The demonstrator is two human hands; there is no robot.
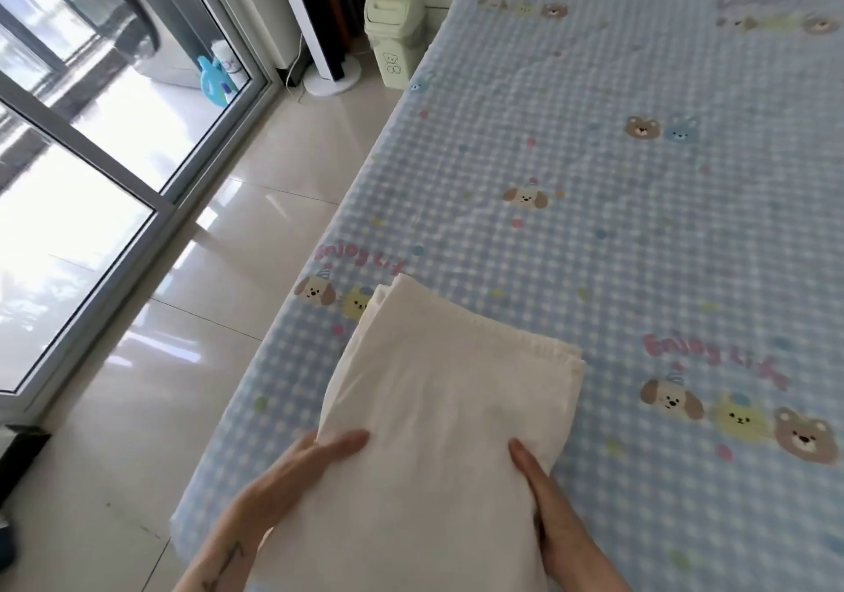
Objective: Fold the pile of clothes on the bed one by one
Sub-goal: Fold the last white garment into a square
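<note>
Hands flank folded garment — bed edge.

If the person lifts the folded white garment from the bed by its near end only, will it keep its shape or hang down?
The white garment would probably sag: it is thin cloth with soft creases. It looks light for its size. Its layers, seen at the far hem, may slide apart, so the hands, left hand and right hand, should likely support it from beneath.
</note>
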